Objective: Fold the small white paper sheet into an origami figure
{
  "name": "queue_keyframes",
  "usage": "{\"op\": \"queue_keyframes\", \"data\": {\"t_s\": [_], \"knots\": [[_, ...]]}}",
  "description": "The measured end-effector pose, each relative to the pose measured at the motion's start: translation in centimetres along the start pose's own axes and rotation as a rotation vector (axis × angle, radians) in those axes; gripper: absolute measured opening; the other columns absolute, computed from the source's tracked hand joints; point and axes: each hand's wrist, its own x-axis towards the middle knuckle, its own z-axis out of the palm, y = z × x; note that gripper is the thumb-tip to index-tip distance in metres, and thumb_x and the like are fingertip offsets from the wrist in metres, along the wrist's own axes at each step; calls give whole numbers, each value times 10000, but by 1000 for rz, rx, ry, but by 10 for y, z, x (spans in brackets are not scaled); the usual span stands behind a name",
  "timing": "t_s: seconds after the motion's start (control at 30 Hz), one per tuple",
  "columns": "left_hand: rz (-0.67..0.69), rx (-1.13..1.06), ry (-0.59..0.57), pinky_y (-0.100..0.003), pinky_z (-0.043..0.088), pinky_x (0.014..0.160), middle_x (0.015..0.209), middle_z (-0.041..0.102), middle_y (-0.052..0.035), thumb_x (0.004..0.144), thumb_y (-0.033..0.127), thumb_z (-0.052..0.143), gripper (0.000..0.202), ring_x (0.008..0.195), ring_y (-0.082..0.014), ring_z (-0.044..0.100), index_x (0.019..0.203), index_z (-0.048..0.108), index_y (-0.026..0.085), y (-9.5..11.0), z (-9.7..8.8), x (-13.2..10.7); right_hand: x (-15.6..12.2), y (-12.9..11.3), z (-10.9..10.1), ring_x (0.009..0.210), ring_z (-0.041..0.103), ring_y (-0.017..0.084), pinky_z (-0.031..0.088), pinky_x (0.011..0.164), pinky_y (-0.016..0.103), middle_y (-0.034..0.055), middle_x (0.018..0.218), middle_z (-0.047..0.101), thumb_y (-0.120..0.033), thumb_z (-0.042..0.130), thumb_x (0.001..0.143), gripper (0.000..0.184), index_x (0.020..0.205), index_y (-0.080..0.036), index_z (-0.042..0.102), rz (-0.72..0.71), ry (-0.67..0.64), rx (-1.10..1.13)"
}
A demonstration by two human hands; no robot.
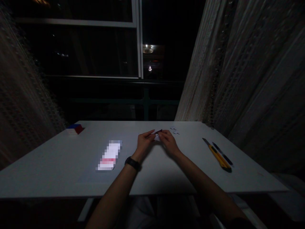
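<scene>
Pinching small dark paper piece (158, 131) w/ both hands, mid-table, far side.
L hand (143, 142) & R hand (169, 142) fingers closed on its ends, over white table (59, 159); yellow cutter (218, 156) + pen (222, 153) well to R.

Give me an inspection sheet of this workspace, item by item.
Surface: white table, flat and dimly lit.
Job's things: small folded piece, paper by the look, held between both hands just above the table.
Clutter: yellow utility knife and dark pen side by side at the right; red and blue stack at the far left corner; white and pink flat item; tiny scraps.
Hands: left hand, with a watch on its wrist, and right hand each pinch the piece.
Cables: nothing seen.
Surroundings: dark window behind the table; curtains on both sides.
</scene>
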Motion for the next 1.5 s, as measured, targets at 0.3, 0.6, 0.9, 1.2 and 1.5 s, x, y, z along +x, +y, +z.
{"op": "queue_keyframes", "data": {"t_s": [0.3, 0.6, 0.9, 1.2, 1.5], "knots": [[-81, -68, 65, -279, 467, 626, 809, 694, -109, 572, 221, 712, 308, 676, -174, 608, 851, 711, 90, -8, -5, 6, 1, 9, -1, 868, 518, 210, 432, 701, 336, 58, 948, 563, -392, 606, 706, 257, 882, -208, 571, 110, 248, -43], [-77, -22, -127, -297, 451, 706, 828, 700, -116, 532, 198, 743, 313, 726, -188, 611, 827, 719, 100, -5, -2, 1, 5, 10, 1, 597, 566, 152, 435, 575, 282, -16, 687, 597, -293, 703, 531, 499, 993, -208, 536, 396, 23, 501], [-201, -64, -153, -285, 484, 613, 843, 693, -123, 548, 188, 738, 350, 699, -190, 621, 887, 710, 104, 5, 1, -5, 6, 10, -6, 721, 602, 188, 456, 658, 309, 38, 783, 677, -234, 676, 547, 312, 854, -180, 677, 333, -5, 480], [-210, -137, -236, -305, 512, 665, 948, 672, -141, 593, 204, 720, 359, 798, -222, 634, 936, 691, 103, 0, -4, -4, 7, 10, -9, 680, 604, 172, 468, 598, 287, 20, 764, 682, -137, 638, 513, 320, 824, -188, 693, 483, -90, 654], [-223, -163, -243, -299, 510, 648, 897, 672, -123, 584, 179, 698, 315, 760, -209, 625, 891, 698, 108, 6, -5, -6, 8, 14, -12, 605, 589, 172, 443, 535, 264, 24, 668, 662, -138, 553, 504, 212, 656, -174, 695, 423, 38, 504]]}}
